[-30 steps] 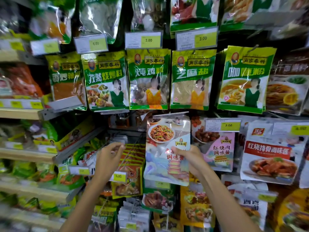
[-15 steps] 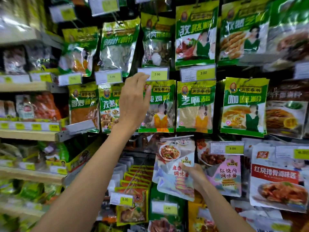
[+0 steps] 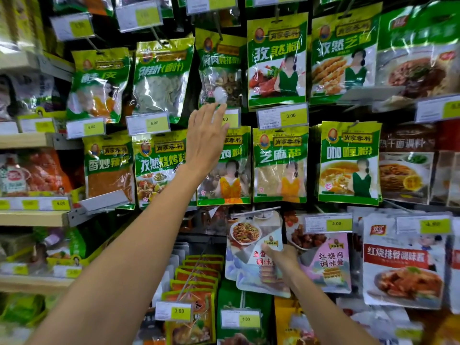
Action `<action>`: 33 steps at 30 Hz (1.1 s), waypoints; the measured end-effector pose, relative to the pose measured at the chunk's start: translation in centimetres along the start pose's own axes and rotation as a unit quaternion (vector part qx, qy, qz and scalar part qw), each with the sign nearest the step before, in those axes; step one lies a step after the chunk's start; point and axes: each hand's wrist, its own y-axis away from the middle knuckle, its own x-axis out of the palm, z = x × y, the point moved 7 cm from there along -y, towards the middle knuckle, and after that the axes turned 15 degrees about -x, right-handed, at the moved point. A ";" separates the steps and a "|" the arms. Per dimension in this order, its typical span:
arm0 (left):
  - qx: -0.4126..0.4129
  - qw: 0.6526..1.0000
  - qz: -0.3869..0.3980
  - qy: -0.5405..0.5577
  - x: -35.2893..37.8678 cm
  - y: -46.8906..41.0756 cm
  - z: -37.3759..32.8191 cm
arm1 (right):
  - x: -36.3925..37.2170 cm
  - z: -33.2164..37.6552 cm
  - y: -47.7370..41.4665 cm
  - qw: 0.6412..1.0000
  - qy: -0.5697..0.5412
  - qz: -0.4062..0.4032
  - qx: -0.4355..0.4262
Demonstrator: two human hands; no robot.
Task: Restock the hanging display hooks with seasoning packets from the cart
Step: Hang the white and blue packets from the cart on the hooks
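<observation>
I have only one camera, worn on my head. It faces forward at the hanging display (image 3: 314, 115), so near that my stretched arms reach it. The wide lens bends the edges. My left grip (image 3: 206, 140) shows near the middle, my right grip (image 3: 282, 257) with a seasoning packet (image 3: 246, 260) lower right; shelves (image 3: 29, 217) fill the left edge.

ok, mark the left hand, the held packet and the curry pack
left hand (image 3: 206, 143): head view, back of the hand.
held packet (image 3: 246, 260): head view, front face, mid-left.
curry pack (image 3: 349, 163): head view, middle of the front.
</observation>
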 end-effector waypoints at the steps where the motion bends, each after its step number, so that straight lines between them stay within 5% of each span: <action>1: 0.000 1.000 -0.001 0.002 0.0 0.0 0.0 | -0.1 0.0 0.0 1.000 0.002 -0.012 0.001; 13: 0.014 0.999 0.009 0.035 -1.0 -0.3 0.3 | -0.2 1.3 0.6 0.991 0.115 -0.051 0.035; 23: 0.061 0.979 0.025 0.194 -2.4 10.0 -4.2 | -6.0 2.4 8.7 0.986 0.119 -0.048 -0.111; 28: 0.045 0.926 0.143 0.346 -1.0 21.0 -10.9 | -14.9 1.3 14.5 0.977 0.093 -0.110 -0.155; 33: -0.048 0.787 0.399 0.468 1.6 34.1 -20.0 | -25.6 -3.4 22.2 0.971 0.073 -0.214 -0.080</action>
